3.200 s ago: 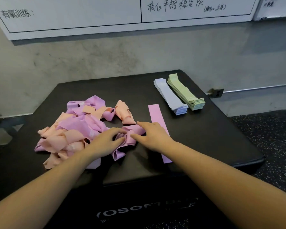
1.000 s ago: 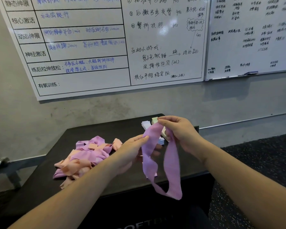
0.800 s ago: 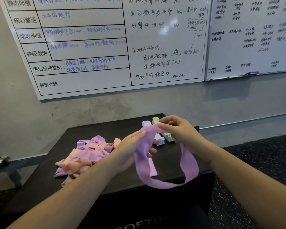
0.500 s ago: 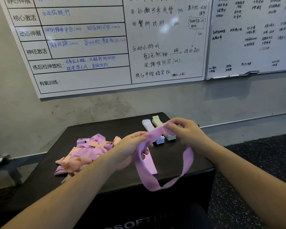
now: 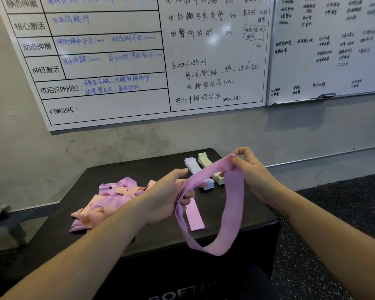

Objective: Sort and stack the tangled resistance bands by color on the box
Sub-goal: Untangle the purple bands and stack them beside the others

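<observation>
I hold a purple resistance band (image 5: 230, 213) as an open loop in the air above the black box (image 5: 139, 241). My left hand (image 5: 169, 195) grips its left end and my right hand (image 5: 251, 169) pinches its top right end. A flat purple band (image 5: 194, 215) lies on the box under the loop. A tangled pile of purple and peach bands (image 5: 108, 198) sits at the left of the box. At the back right stand a lavender stack (image 5: 193, 167) and a pale green stack (image 5: 205, 161), partly hidden by the held band.
Two whiteboards (image 5: 139, 61) with handwriting hang on the grey wall behind the box. Dark speckled floor (image 5: 344, 213) lies to the right. A low bench edge (image 5: 0, 213) shows at the far left.
I lifted a purple band off the pile and my head rose. Over the last second my hands drew apart, stretching the top of the loop straighter.
</observation>
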{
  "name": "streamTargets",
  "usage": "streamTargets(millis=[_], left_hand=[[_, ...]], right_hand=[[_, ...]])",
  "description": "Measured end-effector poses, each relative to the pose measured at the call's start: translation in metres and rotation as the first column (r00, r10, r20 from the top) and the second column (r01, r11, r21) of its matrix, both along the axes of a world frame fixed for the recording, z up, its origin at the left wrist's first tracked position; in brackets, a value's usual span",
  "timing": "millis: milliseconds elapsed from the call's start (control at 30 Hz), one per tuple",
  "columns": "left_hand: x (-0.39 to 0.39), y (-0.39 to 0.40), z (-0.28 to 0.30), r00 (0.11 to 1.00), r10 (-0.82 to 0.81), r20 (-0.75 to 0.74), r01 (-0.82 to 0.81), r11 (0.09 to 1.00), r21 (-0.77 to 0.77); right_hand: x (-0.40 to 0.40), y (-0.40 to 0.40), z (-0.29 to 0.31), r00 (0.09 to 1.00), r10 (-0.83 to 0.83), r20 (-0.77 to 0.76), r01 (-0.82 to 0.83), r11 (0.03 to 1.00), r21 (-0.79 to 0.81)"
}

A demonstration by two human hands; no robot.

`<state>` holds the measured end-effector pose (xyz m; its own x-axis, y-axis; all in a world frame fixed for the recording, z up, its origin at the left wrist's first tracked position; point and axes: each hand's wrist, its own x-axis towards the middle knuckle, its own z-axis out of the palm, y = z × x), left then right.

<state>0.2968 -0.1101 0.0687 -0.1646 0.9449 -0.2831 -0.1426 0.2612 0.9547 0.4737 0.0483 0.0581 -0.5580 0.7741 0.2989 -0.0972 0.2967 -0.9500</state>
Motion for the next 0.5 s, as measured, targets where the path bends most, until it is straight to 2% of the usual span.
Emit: streamTargets(millis=[167,300,400,500], left_hand=[[-0.003,-0.004,-0.001,0.998,-0.034,-0.060,0.039,0.995,0.091],[-0.002,-0.002,-0.005,0.987,0.046,-0.154,-0.022,0.987,0.157],[0.001,0.000,-0.007,0.987,0.079,-0.140,-0.038,0.960,0.276],[0.002,0.001,-0.004,0.984,0.149,-0.101,-0.103,0.925,0.365]], right_hand=[[0.005,0.000,-0.002,0.997,0.074,-0.001,-0.074,0.997,-0.017],[0.005,-0.002,-0.004,0.997,0.079,-0.011,-0.079,0.996,-0.041],[0.006,-0.001,-0.006,0.996,0.070,0.060,-0.068,0.997,-0.043],[0.008,-0.002,-0.012,0.985,0.148,0.093,-0.145,0.989,-0.040]])
